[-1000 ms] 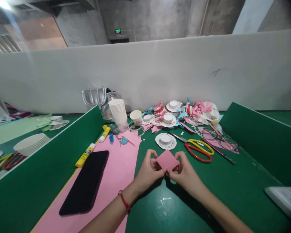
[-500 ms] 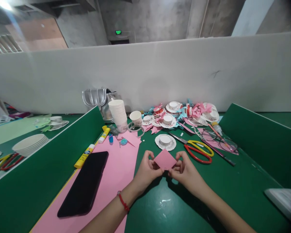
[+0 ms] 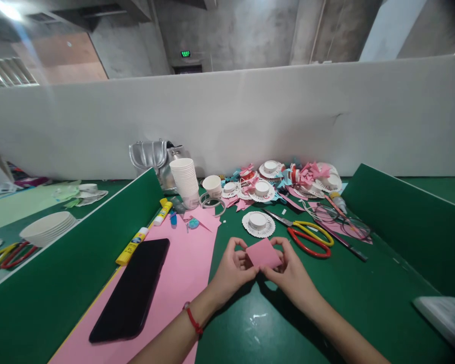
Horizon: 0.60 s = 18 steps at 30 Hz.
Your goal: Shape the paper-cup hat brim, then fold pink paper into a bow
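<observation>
A small pink paper square [image 3: 263, 253] is held just above the green table [image 3: 364, 298] between both hands. My left hand [image 3: 231, 270] pinches its left corner with thumb and fingers curled. My right hand [image 3: 290, 270] pinches its right corner the same way. A red cord sits on my left wrist. Behind the square lies a white paper cup flattened into a fringed disc [image 3: 258, 223]. Red and yellow scissors [image 3: 307, 236] lie to its right.
A large pink sheet [image 3: 178, 283] carries a black phone [image 3: 131, 290]. Glue sticks [image 3: 133, 245], a cup stack [image 3: 185, 182], a silver bag [image 3: 151, 154], eyeglasses [image 3: 343, 215] and a pile of finished paper crafts [image 3: 288, 179] fill the back. Green dividers [image 3: 413, 222] stand on both sides.
Both hands turned the pink square slightly, tilting it flatter, and stayed in about the same place. Nothing else on the table moved.
</observation>
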Each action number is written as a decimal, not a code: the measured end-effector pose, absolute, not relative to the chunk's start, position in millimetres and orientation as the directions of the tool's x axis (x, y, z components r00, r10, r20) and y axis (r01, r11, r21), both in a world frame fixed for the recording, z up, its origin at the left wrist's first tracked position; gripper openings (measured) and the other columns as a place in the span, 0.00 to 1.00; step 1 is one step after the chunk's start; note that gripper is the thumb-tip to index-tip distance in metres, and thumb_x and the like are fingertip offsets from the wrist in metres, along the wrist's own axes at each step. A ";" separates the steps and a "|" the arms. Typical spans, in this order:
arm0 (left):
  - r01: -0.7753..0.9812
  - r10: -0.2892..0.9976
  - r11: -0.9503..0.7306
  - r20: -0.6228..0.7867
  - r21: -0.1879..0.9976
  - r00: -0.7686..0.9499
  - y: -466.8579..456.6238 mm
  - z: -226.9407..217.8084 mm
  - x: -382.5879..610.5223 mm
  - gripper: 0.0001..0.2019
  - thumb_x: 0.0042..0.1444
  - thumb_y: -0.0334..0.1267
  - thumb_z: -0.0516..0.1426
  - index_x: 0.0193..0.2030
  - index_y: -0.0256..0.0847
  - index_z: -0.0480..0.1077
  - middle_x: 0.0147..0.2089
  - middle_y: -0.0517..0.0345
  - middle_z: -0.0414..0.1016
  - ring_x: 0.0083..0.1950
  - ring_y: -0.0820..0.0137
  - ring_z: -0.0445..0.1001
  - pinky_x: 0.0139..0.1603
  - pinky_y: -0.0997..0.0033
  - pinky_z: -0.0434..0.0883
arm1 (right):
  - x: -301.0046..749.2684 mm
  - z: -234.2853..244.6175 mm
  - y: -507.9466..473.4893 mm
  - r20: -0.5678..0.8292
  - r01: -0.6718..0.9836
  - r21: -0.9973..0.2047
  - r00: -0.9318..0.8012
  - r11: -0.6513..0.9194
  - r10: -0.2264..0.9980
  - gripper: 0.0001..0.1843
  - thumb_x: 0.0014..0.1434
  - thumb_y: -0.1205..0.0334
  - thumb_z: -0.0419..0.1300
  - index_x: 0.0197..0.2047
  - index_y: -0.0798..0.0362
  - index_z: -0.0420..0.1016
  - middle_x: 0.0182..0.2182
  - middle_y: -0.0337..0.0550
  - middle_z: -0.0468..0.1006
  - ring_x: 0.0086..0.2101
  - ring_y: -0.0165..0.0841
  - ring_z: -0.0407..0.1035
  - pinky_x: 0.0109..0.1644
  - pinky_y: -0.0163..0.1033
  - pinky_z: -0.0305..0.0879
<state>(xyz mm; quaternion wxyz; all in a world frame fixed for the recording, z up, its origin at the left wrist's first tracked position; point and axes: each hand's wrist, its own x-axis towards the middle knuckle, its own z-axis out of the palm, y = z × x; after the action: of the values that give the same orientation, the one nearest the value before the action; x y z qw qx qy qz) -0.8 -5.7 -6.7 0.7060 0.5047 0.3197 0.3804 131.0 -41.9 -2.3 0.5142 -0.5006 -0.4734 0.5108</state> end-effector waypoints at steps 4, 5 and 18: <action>-0.164 0.845 0.180 -0.068 0.970 0.530 -6.7 -6.4 -2.9 0.22 0.41 0.35 0.61 0.31 0.42 0.48 0.28 0.63 0.69 0.29 0.76 0.69 0.29 0.79 0.60 | 130.7 -1.2 -43.3 -0.016 0.022 -1.000 0.019 -0.017 1.000 0.19 0.43 0.69 0.56 0.38 0.52 0.54 0.26 0.35 0.70 0.24 0.27 0.63 0.26 0.30 0.57; -0.143 0.839 0.172 -0.069 0.975 0.539 -6.7 -6.9 -3.4 0.21 0.41 0.34 0.61 0.31 0.42 0.48 0.28 0.64 0.68 0.28 0.76 0.69 0.28 0.79 0.60 | 131.0 -1.0 -43.5 -0.015 0.054 -0.998 0.023 -0.016 1.000 0.18 0.43 0.69 0.56 0.38 0.52 0.55 0.27 0.36 0.69 0.25 0.27 0.63 0.26 0.31 0.57; -0.161 0.871 0.147 -0.050 0.976 0.489 -8.5 -10.7 0.0 0.21 0.40 0.34 0.61 0.32 0.42 0.49 0.26 0.65 0.66 0.25 0.80 0.65 0.27 0.80 0.59 | 134.8 -0.9 -41.8 -0.068 -0.040 -0.997 0.065 -0.065 0.996 0.19 0.38 0.71 0.58 0.34 0.51 0.56 0.21 0.31 0.65 0.21 0.25 0.59 0.21 0.29 0.53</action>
<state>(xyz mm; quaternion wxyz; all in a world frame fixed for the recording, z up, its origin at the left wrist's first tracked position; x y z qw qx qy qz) 0.0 -8.5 -10.7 0.6796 0.5317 0.3339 0.3795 134.8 -41.8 -0.9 0.5086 -0.5232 -0.4568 0.5088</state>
